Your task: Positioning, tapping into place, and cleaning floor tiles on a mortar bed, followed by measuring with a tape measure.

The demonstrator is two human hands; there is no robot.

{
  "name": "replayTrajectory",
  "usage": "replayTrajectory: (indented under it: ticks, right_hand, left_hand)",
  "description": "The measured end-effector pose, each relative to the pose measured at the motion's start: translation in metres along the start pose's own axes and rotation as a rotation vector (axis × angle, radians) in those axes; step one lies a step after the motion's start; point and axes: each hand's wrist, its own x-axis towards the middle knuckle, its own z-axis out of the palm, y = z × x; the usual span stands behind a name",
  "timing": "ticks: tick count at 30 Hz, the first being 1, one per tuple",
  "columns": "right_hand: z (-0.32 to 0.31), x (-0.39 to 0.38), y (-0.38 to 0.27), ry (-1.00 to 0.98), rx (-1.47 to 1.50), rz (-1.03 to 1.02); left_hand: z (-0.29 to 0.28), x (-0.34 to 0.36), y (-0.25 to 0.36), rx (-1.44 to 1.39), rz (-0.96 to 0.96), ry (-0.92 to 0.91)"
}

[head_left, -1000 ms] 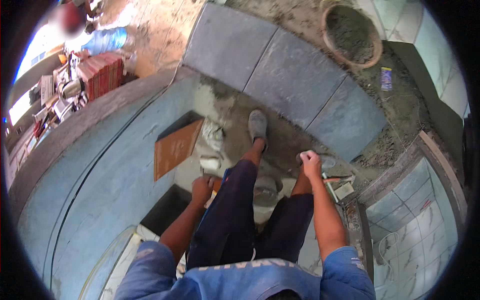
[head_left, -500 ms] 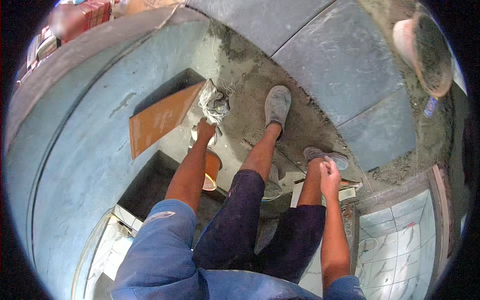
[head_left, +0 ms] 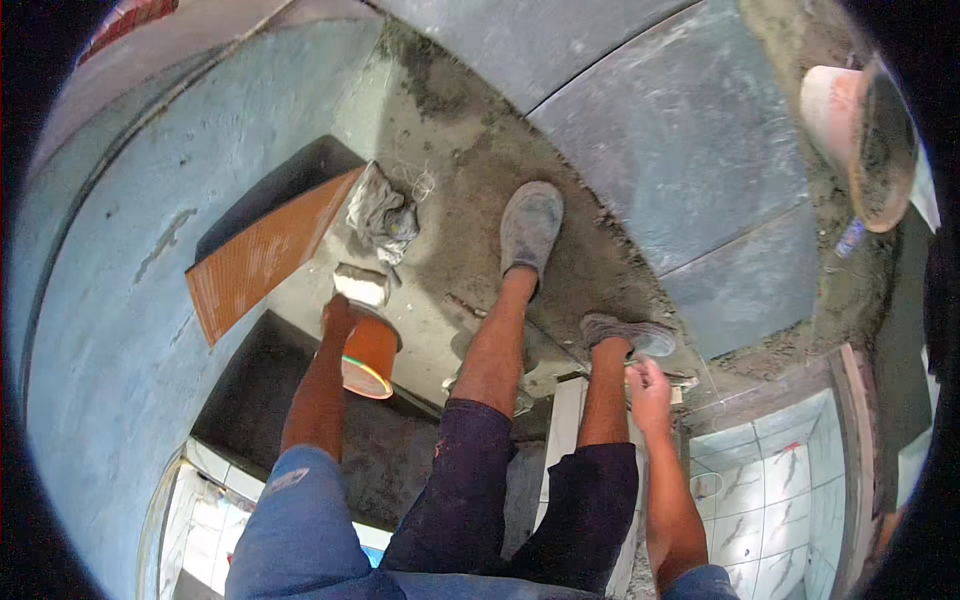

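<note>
My left hand (head_left: 338, 314) reaches down beside an orange bucket (head_left: 372, 338), close to a white block (head_left: 362, 285) on the floor. Its fingers are dark and partly hidden, so I cannot see whether they grip anything. A crumpled grey-white cloth or bag (head_left: 382, 215) lies a little farther off, apart from that hand. The bucket has a yellow-green rim. Near my lower right shin hangs my right hand (head_left: 650, 392), its fingers loosely bent and somewhat apart, with nothing visible in them.
A brown ribbed board (head_left: 272, 255) leans by the blue wall (head_left: 110, 250). Large grey slabs (head_left: 690, 150) border the rough cement floor. A tub of dark material (head_left: 885, 150) stands far right. Low white-tiled walls (head_left: 785, 490) enclose a space at right; a dark recess (head_left: 250, 390) lies left.
My left hand has moved away from the crumpled cloth, back toward the bucket's side. My right hand has dropped slightly nearer to me. The whole view has shifted.
</note>
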Motion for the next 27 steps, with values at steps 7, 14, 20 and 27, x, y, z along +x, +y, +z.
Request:
replayTrajectory:
  ticks: [7, 14, 20, 27]
  right_hand:
    - [-0.021, 0.009, -0.047, 0.047, -0.064, -0.064]
    - [0.004, 0.003, -0.043, 0.045, -0.145, -0.107]
    - [0.006, -0.046, -0.067, 0.045, -0.166, -0.083]
    - [0.020, -0.064, -0.182, -0.023, -0.016, -0.255]
  left_hand:
    - [-0.033, 0.055, 0.142, -0.614, -0.060, 0.102]
    - [-0.046, 0.118, 0.110, -0.361, -0.071, -0.115]
    - [-0.069, -0.033, 0.089, -0.984, 0.024, 0.457]
    - [-0.136, -0.116, 0.053, -0.598, -0.010, 0.431]
